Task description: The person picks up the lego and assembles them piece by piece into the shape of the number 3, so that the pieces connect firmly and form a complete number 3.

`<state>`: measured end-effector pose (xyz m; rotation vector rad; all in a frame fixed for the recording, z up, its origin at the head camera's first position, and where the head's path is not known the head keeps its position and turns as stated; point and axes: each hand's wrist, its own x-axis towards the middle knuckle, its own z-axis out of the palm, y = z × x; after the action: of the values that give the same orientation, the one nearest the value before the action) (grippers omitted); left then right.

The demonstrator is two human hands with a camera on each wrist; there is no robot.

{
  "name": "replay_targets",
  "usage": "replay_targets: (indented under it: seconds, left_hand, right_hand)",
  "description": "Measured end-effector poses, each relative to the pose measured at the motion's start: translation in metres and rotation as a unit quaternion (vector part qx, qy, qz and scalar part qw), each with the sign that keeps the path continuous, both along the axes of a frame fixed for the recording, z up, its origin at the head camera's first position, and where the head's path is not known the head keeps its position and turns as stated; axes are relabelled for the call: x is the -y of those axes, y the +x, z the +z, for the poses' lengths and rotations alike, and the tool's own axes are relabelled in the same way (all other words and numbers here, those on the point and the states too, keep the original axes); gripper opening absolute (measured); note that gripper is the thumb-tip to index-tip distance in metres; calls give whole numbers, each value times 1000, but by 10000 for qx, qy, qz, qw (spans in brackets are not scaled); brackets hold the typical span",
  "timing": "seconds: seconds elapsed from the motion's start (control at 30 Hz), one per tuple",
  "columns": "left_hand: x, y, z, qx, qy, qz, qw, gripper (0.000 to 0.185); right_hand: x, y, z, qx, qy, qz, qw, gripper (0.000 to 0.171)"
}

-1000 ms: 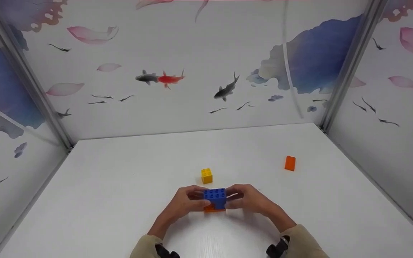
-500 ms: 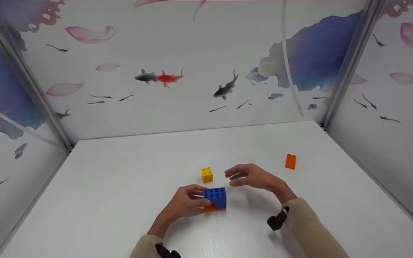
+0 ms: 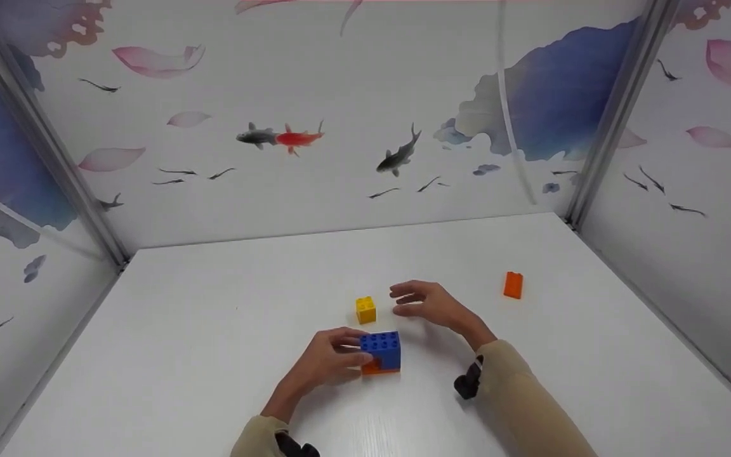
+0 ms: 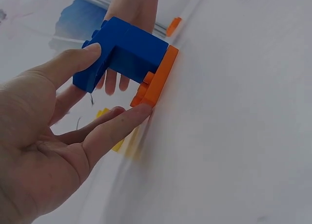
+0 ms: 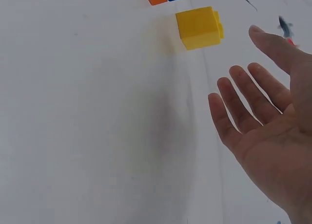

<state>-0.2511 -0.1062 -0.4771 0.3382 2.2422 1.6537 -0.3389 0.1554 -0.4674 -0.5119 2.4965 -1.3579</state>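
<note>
A blue brick [image 3: 381, 348] [image 4: 129, 51] sits on a flat orange brick [image 3: 375, 369] [image 4: 158, 80] on the white table [image 3: 200, 330]. My left hand [image 3: 334, 357] [image 4: 73, 112] grips this stack from the left, thumb on the blue brick and a finger against the orange one. My right hand [image 3: 428, 303] [image 5: 258, 121] hovers open with straight fingers, holding nothing, just right of a small yellow brick [image 3: 366, 310] [image 5: 199, 27] that stands behind the stack.
A second orange brick [image 3: 513, 285] [image 4: 173, 25] stands alone at the right of the table. Fish-patterned walls [image 3: 353, 127] close the table in at the back and both sides, with metal posts in the corners.
My right hand let go of the blue brick, lifted off and moved back and left towards the yellow brick. The left hand and the stack stayed put.
</note>
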Motion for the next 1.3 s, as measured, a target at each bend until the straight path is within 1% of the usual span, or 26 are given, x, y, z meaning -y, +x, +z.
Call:
replay_targets:
  seconds: [0.1, 0.23, 0.33, 0.5, 0.73, 0.9, 1.03, 1.17, 1.3]
  left_hand:
    - [0, -1, 0, 59, 39, 12, 10000, 52]
    - [-1, -1, 0, 170, 22, 59, 9998, 53]
    - [-1, -1, 0, 212, -38, 84, 9997, 53]
    - [-1, -2, 2, 182, -102, 52, 9998, 49]
    - [-1, -3, 2, 188, -85, 63, 9998, 50]
    - [-1, -3, 3, 255, -84, 95, 9996, 50]
    - [0, -3, 4, 238, -82, 99, 9996, 50]
    - [0, -3, 4, 186, -3, 43, 9998, 51]
    - [0, -1, 4, 190, 29, -3, 9998, 51]
  right_hand:
    - [1, -9, -3, 174, -194, 47, 9996, 53]
    - [3, -18, -7, 400, -461, 232, 9979, 54]
    - [4, -21, -10, 495, -557, 325, 9967, 55]
    - [6, -23, -12, 512, -620, 313, 9963, 55]
    - [14, -27, -11, 468, -600, 396, 9963, 57]
    - [21, -29, -11, 479, -569, 488, 9960, 58]
    - [25, -30, -10, 537, -465, 427, 9966, 56]
    - [29, -29, -9, 483, -461, 391, 9970, 53]
    - [31, -29, -12, 442, -386, 376, 9976, 54]
